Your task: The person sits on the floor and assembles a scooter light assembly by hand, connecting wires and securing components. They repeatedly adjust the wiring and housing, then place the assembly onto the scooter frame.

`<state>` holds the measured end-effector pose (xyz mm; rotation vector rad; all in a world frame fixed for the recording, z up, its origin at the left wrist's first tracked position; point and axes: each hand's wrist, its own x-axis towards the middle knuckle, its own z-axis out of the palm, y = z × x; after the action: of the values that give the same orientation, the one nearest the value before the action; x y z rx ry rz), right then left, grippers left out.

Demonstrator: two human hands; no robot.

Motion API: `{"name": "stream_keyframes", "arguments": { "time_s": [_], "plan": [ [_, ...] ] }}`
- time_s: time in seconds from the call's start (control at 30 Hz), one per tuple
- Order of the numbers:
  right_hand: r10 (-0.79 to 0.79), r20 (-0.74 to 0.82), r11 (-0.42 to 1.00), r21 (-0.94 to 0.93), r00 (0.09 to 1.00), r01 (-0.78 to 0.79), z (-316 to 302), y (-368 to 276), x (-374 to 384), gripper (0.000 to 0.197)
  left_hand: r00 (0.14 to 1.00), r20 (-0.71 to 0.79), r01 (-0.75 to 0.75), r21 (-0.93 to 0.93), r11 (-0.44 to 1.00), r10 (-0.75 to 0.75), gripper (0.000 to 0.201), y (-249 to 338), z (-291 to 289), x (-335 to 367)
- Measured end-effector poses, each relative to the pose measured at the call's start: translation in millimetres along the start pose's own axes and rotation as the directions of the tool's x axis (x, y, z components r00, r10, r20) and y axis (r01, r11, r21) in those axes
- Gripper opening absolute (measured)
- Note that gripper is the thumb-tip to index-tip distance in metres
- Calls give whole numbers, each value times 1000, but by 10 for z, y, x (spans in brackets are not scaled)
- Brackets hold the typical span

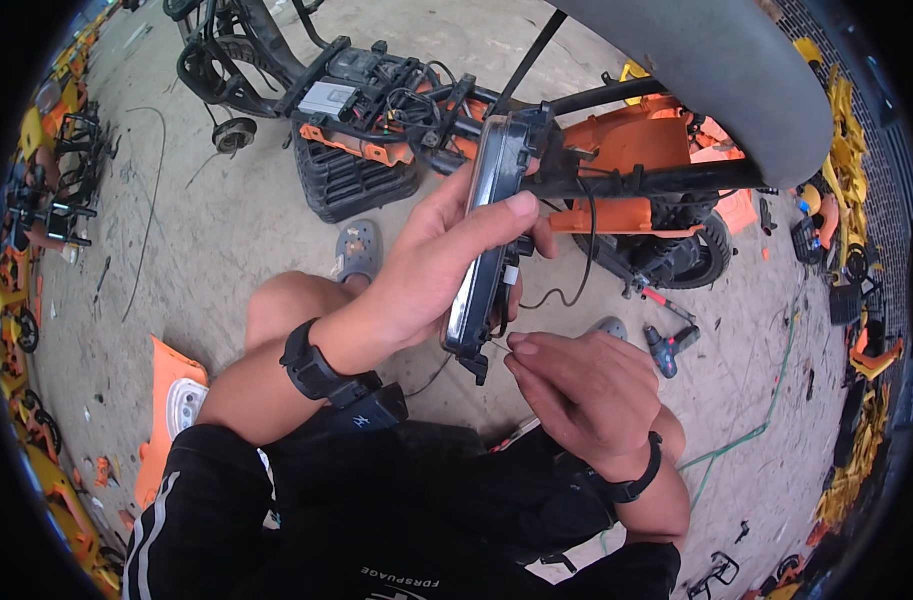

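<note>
Black shorts [396,510] nearest; the flat black module [486,240] is gripped upright by the closed left hand [431,270], right hand [576,385] pinched on a thin wire [498,345] underneath, best fed slowly, module kept steady

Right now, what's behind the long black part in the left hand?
Behind the black part, held by the left hand, lies a stripped orange scooter frame with wiring. The part hides the frame's middle; the right hand pinches something beneath.
</note>
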<state>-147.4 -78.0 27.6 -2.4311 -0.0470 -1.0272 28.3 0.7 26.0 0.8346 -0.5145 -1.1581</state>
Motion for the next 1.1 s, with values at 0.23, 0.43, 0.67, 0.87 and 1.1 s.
{"name": "stream_keyframes", "arguments": {
  "time_s": [0.23,0.43,0.67,0.87,1.1],
  "plan": [
    [-78,-60,996,-49,995,75,104,23,-19,28,1000,-4,13,-12,1000,-13,50,-5,29,-8],
    [-77,-68,995,-65,995,72,109,16,-26,27,1000,-7,25,1,1000,-25,48,-29,25,-9],
    [44,-66,999,0,997,-44,172,-23,-33,21,1000,-28,5,4,1000,-5,52,-52,-4,-2],
    [239,-53,953,203,970,-224,228,-47,-58,18,999,-44,3,8,1000,-3,54,-67,-1,-1],
    [488,70,773,428,870,-468,260,-98,-102,12,998,-60,-12,40,999,15,51,-68,-10,-11]
  ]
}}
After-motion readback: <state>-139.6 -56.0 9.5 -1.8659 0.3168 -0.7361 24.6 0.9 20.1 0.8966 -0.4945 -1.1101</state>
